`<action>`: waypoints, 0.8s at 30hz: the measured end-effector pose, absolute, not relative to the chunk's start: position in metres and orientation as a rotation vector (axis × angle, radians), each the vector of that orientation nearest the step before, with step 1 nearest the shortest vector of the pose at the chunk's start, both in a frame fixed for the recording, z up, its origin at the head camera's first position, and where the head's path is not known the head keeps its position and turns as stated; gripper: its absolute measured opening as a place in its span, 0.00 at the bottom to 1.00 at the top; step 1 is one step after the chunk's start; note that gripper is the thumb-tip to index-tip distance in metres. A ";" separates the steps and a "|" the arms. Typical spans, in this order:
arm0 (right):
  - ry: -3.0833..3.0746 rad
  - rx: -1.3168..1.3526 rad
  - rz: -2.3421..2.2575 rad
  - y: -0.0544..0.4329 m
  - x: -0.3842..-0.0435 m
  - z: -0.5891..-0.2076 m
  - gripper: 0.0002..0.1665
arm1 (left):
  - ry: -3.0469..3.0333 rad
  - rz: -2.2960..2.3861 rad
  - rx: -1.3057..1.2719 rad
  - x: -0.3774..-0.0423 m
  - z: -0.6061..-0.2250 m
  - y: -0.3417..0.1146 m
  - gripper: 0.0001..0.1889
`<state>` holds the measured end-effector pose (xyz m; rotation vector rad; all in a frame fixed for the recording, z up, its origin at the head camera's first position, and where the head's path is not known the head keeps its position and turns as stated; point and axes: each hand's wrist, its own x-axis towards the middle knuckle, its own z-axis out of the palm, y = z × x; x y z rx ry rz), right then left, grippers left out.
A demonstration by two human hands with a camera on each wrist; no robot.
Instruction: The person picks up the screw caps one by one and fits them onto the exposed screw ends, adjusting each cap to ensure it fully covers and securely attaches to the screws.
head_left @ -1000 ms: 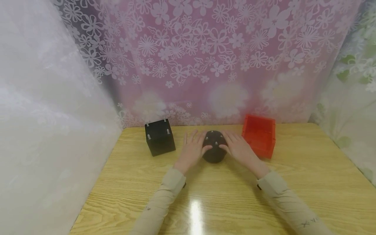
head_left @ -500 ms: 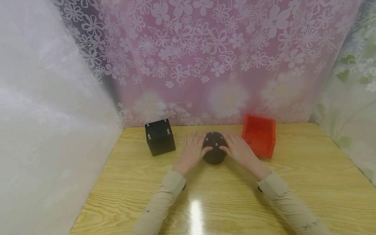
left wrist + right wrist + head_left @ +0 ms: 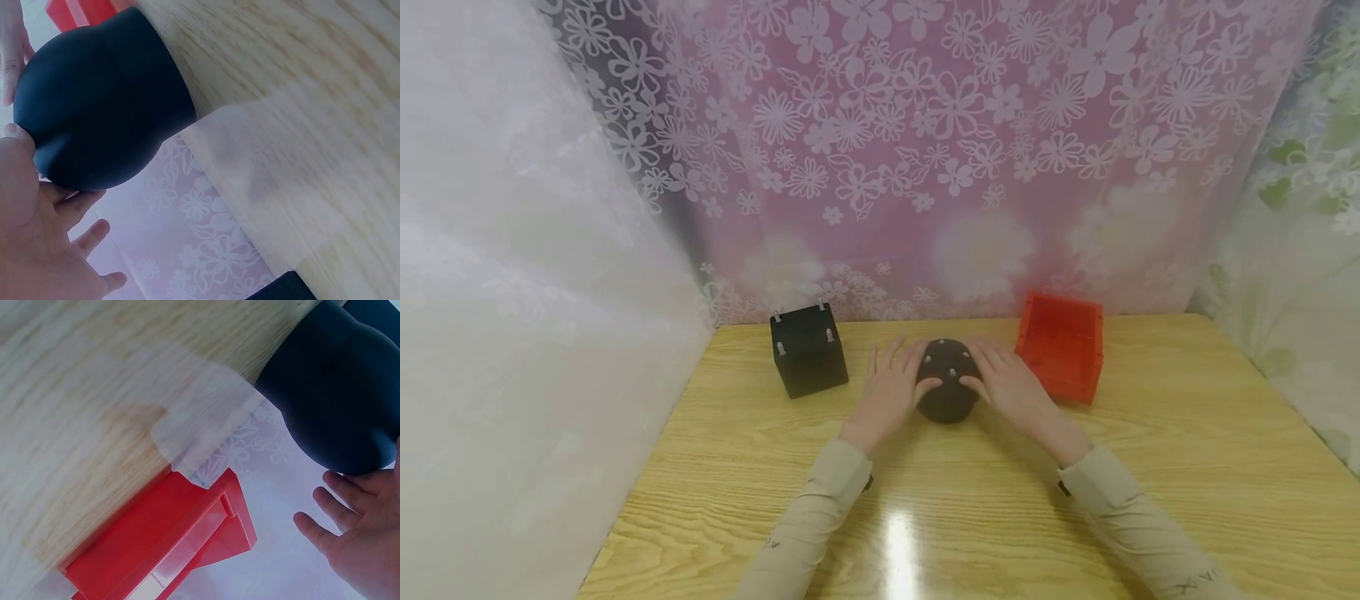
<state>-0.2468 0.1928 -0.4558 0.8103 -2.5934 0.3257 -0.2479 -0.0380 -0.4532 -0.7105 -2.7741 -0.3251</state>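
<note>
Holding a dome (image 3: 947,402) at far centre between left hand (image 3: 886,393) and right hand (image 3: 1017,390), spreading nearly straight fingers (image 3: 315,532) wide around its sides, with box (image 3: 811,367) left and bin (image 3: 1075,388) right.

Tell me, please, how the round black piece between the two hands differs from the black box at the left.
The round black piece has a curved outline, while the black box has flat sides and straight edges. The left hand and the right hand both touch the round black piece; neither touches the black box. Both things are black, and both show four pale pegs on top.
</note>
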 end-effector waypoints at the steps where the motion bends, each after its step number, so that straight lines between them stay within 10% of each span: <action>1: -2.588 0.812 0.327 0.193 -0.246 -0.456 0.39 | -2.777 -0.328 -0.709 -0.247 -0.453 -0.038 0.37; 24: -2.548 0.817 0.331 0.190 -0.235 -0.456 0.42 | -2.778 -0.326 -0.718 -0.234 -0.449 -0.039 0.38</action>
